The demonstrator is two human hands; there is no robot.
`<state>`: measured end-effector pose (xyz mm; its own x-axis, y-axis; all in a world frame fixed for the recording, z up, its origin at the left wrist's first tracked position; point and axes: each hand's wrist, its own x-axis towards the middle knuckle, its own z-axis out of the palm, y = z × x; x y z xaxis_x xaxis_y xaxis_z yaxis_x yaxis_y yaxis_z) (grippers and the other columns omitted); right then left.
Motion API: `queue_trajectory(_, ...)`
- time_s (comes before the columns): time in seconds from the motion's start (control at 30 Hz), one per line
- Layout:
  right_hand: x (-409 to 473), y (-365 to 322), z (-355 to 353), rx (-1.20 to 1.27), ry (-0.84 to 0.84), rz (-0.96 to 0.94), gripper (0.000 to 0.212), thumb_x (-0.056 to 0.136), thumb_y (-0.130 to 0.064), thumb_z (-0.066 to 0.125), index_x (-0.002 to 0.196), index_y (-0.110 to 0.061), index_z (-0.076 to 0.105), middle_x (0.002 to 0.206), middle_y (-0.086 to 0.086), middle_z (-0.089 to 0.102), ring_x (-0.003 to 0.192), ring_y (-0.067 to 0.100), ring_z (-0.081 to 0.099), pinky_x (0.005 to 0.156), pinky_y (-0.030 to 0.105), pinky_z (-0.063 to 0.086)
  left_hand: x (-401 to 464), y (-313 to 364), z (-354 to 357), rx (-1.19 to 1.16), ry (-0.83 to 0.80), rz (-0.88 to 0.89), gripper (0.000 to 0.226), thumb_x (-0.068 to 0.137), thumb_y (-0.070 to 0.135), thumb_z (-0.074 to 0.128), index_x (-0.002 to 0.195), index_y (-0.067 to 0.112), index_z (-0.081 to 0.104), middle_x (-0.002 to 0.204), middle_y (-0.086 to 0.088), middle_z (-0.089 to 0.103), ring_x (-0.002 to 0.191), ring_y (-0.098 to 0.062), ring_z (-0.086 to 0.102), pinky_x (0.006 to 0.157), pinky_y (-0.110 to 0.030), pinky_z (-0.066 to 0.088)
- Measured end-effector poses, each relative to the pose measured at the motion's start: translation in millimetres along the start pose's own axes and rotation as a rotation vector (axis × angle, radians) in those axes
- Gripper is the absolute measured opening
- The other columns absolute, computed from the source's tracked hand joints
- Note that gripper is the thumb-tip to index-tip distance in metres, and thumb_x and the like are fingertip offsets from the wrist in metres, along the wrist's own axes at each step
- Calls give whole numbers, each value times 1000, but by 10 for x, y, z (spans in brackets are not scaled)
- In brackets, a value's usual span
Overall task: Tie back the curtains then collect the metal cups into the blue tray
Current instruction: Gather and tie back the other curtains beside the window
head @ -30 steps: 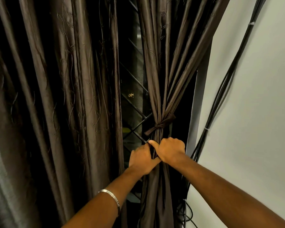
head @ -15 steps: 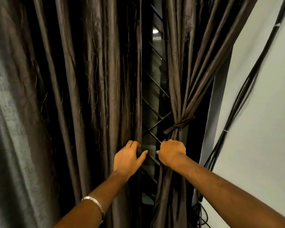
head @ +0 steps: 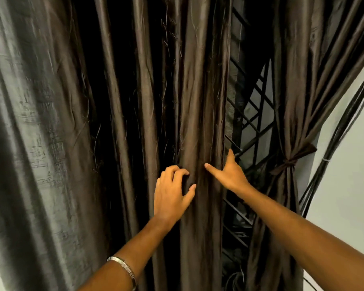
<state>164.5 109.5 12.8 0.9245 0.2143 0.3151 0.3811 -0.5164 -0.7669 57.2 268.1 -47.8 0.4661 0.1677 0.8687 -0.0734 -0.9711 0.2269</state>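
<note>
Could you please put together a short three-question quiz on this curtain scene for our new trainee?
1. True or false: the right curtain is already gathered and bound with a tie.
2. Which wrist bears the metal bangle: A left, B right?
3. What shows in the gap between the two curtains?

Key:
1. True.
2. A; it sits below the left hand, which curls its fingers into a fold of the loose left curtain, while the right hand is spread open at that curtain's edge.
3. A dark window grille.
</note>
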Motion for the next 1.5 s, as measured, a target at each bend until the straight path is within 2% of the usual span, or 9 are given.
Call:
queue_trajectory(0.13,6,3,142,430,-11,113,109,74,-44,82,154,-27,10,147,0,44,133,21,47,112,41,38,10,-179,-76,-93,-59,-106,54,80,45,73,124,23,51,126,5,51,114,-11,51,94,-28,44)
queue_trajectory(0.3,-62,57,261,415,4,84,38,84,-16,75,121,-16,64,121,6,69,106,20,66,99,43,51,4,-240,-44,-242,-178,-208,56,85,44,68,131,26,41,118,11,59,106,-8,59,88,-30,52)
queue_trajectory(0.57,-70,5,251,354,24,97,40,99,-6,44,138,-11,51,132,5,60,115,20,57,96,28,42,-13,-185,157,-295,-157,-297,42,91,32,63,128,26,44,124,13,54,107,-4,57,81,-24,52)
queue_trajectory(0.63,-79,-21,271,418,-6,123,41,102,-24,46,141,-13,47,139,6,55,119,23,56,98,32,45,-4,-159,207,-281,-182,-290,41,91,32,62,128,27,45,123,13,54,107,-4,57,80,-24,52)
queue_trajectory(0.7,-64,-19,302,498,-106,137,76,92,-61,51,150,-15,32,149,-1,43,134,22,46,109,37,40,21,-137,245,-267,-198,-272,40,91,31,62,128,27,46,123,13,53,107,-5,57,80,-24,52)
queue_trajectory(0.77,-57,-28,330,555,-202,70,98,77,-74,58,152,-19,26,151,-6,37,136,15,41,112,36,37,40,-130,300,-285,-229,-252,41,92,27,62,130,26,47,127,13,52,109,-4,56,82,-22,50)
queue_trajectory(0.97,41,-65,544,536,-173,-10,34,84,-40,73,114,-26,67,111,-6,72,102,10,68,91,27,52,70,-27,471,-600,-378,-268,43,88,9,61,129,23,56,124,12,60,115,2,57,100,-32,49)
queue_trajectory(1.3,322,87,414,507,92,177,40,101,-27,50,136,-7,51,133,13,59,122,33,55,104,41,45,173,-359,136,-298,160,-411,19,88,15,66,104,23,60,100,12,57,99,-14,58,85,-32,50)
queue_trajectory(1.5,273,85,374,529,69,167,43,101,-27,50,140,-10,49,136,9,57,124,31,54,107,42,43,197,-587,82,-192,214,-632,60,82,29,75,132,13,46,133,-8,51,123,-28,49,102,-46,42)
